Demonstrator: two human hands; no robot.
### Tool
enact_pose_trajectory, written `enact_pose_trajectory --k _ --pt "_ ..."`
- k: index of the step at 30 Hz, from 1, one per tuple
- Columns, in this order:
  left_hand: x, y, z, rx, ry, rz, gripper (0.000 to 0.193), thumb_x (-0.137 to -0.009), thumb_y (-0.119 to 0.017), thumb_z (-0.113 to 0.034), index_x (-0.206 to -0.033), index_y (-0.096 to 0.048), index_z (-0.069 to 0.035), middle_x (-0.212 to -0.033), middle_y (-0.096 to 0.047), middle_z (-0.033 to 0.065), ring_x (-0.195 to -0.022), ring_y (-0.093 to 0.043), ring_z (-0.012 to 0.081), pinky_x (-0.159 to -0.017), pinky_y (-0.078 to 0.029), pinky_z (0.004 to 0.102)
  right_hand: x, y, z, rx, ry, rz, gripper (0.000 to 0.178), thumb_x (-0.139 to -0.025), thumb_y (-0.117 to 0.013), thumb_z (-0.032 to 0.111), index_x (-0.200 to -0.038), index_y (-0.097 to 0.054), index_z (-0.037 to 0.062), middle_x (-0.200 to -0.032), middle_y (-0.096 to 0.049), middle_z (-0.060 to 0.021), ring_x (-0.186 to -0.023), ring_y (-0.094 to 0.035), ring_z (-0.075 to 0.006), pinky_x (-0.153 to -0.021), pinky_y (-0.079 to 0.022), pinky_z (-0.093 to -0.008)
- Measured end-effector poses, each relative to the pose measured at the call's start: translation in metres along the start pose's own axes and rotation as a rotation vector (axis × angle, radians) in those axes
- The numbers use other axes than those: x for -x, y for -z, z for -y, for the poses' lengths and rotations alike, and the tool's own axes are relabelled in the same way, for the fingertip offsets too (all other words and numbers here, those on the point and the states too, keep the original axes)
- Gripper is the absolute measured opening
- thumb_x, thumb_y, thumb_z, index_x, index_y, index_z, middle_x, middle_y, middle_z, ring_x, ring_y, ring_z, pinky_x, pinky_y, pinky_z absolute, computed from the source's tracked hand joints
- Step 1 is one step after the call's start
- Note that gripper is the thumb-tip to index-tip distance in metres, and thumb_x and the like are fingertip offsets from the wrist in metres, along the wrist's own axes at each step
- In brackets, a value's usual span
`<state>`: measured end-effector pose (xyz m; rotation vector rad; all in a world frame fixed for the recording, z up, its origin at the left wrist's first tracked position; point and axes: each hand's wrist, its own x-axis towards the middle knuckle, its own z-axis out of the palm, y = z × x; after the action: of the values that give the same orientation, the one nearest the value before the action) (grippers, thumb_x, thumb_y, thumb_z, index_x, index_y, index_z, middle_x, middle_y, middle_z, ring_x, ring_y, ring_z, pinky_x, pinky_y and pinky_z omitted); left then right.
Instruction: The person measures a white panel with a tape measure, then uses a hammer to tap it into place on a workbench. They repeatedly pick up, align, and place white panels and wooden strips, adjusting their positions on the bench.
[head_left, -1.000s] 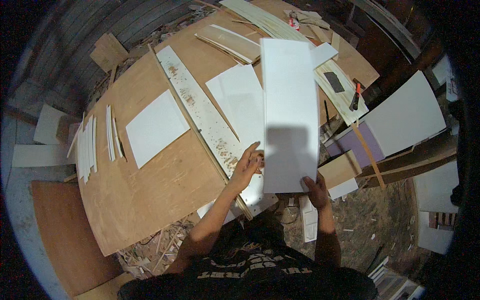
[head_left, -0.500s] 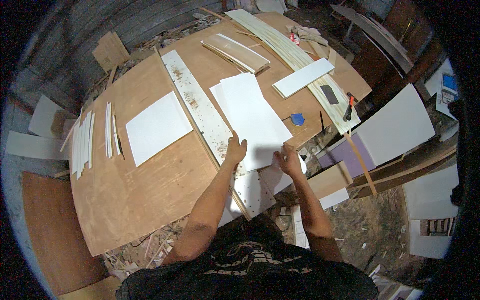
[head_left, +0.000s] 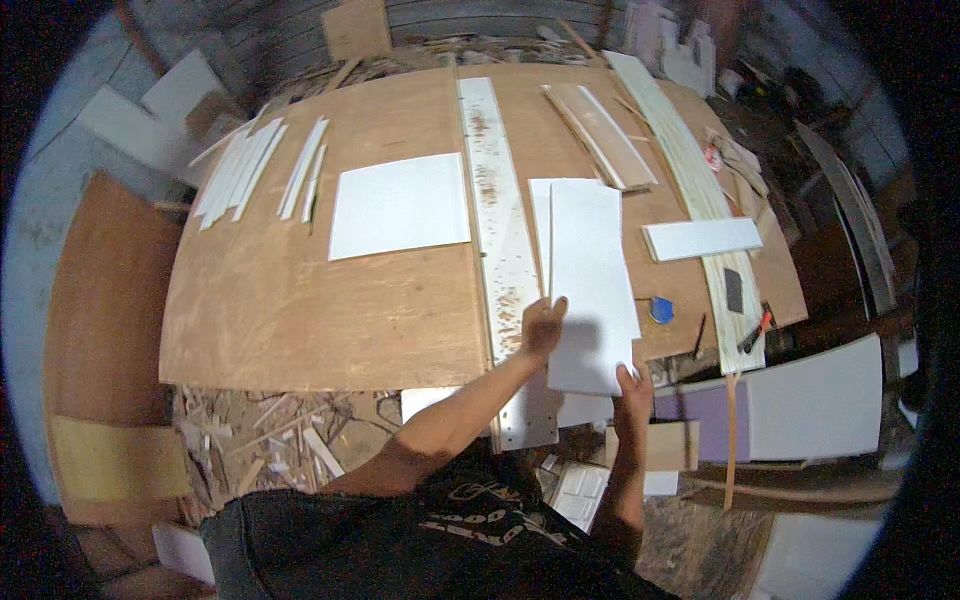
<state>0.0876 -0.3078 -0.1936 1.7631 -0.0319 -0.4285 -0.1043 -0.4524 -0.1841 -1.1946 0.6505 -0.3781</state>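
Observation:
A white rectangular panel [head_left: 588,270] is in both my hands, above the near edge of the plywood work surface [head_left: 400,330]. My left hand [head_left: 543,328] is closed on its left edge, thumb on top. Around its near right corner my right hand [head_left: 632,388] is closed, thumb uppermost. Part of another white sheet [head_left: 541,208] shows from beneath the panel. Just left of the left hand runs a long white board [head_left: 492,200] spotted with brown. A blue tape measure [head_left: 661,309] lies to the right of the panel.
A square white panel [head_left: 400,207] and several narrow white strips [head_left: 242,172] lie on the left. At right, a short white board [head_left: 703,239] crosses a long pale plank [head_left: 680,160], with a red-and-black tool [head_left: 757,328] near its end. Scraps [head_left: 270,430] litter the ground below.
My view has swung, so the work surface appears turned. The held panel has shifted and turned over the sheet beneath, with both hands still on it.

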Motion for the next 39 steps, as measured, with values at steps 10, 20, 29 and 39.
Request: enact_pose_trajectory --k 10,20,29,39 --pt "0.061 0.107 -0.024 0.084 -0.518 0.004 0.024 -0.102 -0.060 -0.024 -0.097 -0.063 -0.001 -0.085 -0.060 0.0086 -0.083 -0.060 0.0167 -0.076 -0.049 0.0331 0.045 -0.074 -0.019 0.545 -0.033 0.005 0.050 -0.102 -0.057 0.037 -0.125 -0.058 -0.0073 -0.111 -0.064 -0.0307 -0.102 -0.057 -0.0400 -0.092 -0.045 -0.0508" --pt "-0.310 0.243 -0.018 -0.925 -0.545 -0.330 0.059 -0.080 -0.071 -0.032 -0.129 -0.062 -0.001 -0.128 -0.063 0.0213 -0.119 -0.059 0.0394 -0.102 -0.047 0.0508 0.111 -0.028 -0.037 0.468 -0.005 -0.293 0.052 -0.107 -0.047 0.042 -0.127 -0.058 -0.0054 -0.122 -0.062 -0.0206 -0.105 -0.059 -0.0327 -0.091 -0.047 -0.0465" --pt "-0.434 0.269 0.023 -1.166 -0.604 -0.378 0.071 -0.094 -0.057 -0.058 -0.138 -0.056 -0.002 -0.133 -0.058 0.0273 -0.125 -0.054 0.0435 -0.109 -0.039 0.0549 0.176 0.000 -0.072 1.031 -0.021 -0.633 0.039 -0.105 -0.056 0.031 -0.084 -0.057 -0.0016 -0.079 -0.058 -0.0066 -0.074 -0.050 -0.0164 -0.064 -0.042 -0.0398" --pt "-0.250 0.233 0.057 -1.044 -0.546 -0.364 0.071 -0.090 -0.063 -0.053 -0.136 -0.059 0.000 -0.129 -0.057 0.0235 -0.125 -0.050 0.0400 -0.108 -0.037 0.0536 0.068 -0.028 0.010 0.608 0.156 -0.306 0.052 -0.107 -0.051 0.043 -0.111 -0.062 -0.0085 -0.089 -0.065 -0.0090 -0.081 -0.056 -0.0182 -0.077 -0.048 -0.0383"
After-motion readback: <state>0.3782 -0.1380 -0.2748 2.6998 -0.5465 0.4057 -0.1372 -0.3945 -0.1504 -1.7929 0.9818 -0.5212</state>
